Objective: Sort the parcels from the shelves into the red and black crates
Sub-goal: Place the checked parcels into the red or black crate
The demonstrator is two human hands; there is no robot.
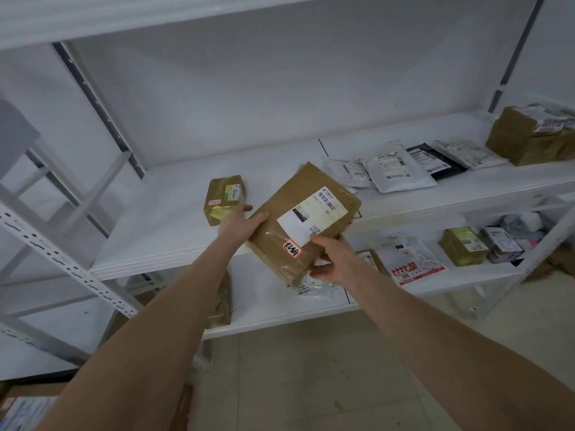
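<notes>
- Shelving [171, 219] in white fills most of the frame. Its middle board runs from centre left to the right edge, and a lower board sits beneath it at lower right.
- Flat brown parcel [289, 231], the one I am sorting, hangs tilted at frame centre, off the middle board and in front of its front edge. Its long axis runs from lower left to upper right, with the white label facing up.
- My left hand [239, 223] grips the parcel's left long edge. My right hand [334, 262] pinches the lower right edge with the thumb at the label's corner. Both hands are clamped on it and about equally near.
- Neither crate is in view, so I judge the coming move is a pull back toward me and a turn away; I cannot tell to which side.
- A large brown box [525, 138] sits at the far right of the middle board, well apart.
- White and black mailers [399, 172] lie right of centre, behind the parcel's upper corner.
- A white bag with red print [412, 264] lies on the lower board, just right of my right hand.
- A small taped box [225, 197] rests just beyond my left fingertips. I cannot tell whether they touch, and it is the thing I might knock.
</notes>
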